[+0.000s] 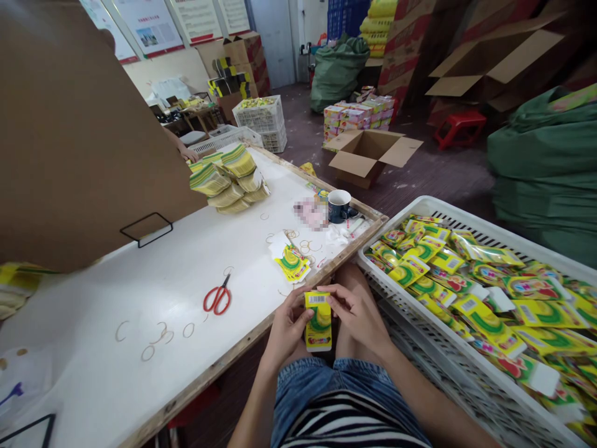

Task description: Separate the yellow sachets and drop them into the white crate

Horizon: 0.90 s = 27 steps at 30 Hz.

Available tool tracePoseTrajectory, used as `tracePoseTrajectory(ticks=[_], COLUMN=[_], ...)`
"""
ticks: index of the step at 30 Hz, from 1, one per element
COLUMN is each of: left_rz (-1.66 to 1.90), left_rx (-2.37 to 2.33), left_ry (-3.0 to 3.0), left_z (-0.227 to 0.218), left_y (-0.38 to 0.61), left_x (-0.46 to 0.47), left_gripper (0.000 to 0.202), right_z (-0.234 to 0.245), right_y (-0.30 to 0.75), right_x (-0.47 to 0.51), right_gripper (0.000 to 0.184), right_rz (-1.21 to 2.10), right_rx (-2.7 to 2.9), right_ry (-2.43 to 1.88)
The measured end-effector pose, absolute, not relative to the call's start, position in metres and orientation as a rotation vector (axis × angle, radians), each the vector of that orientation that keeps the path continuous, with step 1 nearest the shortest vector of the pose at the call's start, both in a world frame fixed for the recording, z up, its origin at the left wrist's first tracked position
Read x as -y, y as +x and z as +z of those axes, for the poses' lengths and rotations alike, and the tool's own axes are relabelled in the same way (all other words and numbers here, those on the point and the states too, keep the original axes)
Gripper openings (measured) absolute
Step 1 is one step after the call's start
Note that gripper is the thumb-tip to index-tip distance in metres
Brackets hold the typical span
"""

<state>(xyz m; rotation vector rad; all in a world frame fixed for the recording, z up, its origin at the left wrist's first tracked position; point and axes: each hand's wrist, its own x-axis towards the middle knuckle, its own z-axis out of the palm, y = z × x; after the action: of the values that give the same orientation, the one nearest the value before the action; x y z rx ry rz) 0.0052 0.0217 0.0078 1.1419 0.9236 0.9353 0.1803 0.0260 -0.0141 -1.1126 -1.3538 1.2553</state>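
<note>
While left hand point(286, 326) and right hand point(357, 311) clamped yellow packets point(318, 320) at lower centre of frame, above lap, fingers gripped edges only. Risk judged: glossy packets could fan out and slip to floor. Rubber bands point(188, 330) lay apart on white table point(186, 274), left of hands.

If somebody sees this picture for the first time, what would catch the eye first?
The left hand and the right hand hold a yellow-green packet over the lap. To the right, a white crate holds many similar packets. On the white table lie red scissors.
</note>
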Motion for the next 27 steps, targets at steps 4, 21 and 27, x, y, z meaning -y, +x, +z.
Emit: tracePoseTrajectory(ticks=[4,21,27], left_rz=[0.925,0.933,0.960], left_rx=[-0.943,-1.032,-1.183], left_ry=[1.142,1.249,1.453], left_z=[0.007,0.015,0.017], left_y=[0.004,0.005,-0.005], left_x=[-0.022,-0.029,-0.047], left_gripper=[0.047,0.050,0.042], right_z=[-0.017,-0.012,0.005], right_y=[0.179,0.186,0.292], right_x=[-0.026,-0.032,-0.044], right_gripper=[0.028,0.029,0.035], right_rz=[1.256,1.185,0.647], right_rx=[1.352,1.412,1.455], right_ry=[-1.119,-1.147,-1.498])
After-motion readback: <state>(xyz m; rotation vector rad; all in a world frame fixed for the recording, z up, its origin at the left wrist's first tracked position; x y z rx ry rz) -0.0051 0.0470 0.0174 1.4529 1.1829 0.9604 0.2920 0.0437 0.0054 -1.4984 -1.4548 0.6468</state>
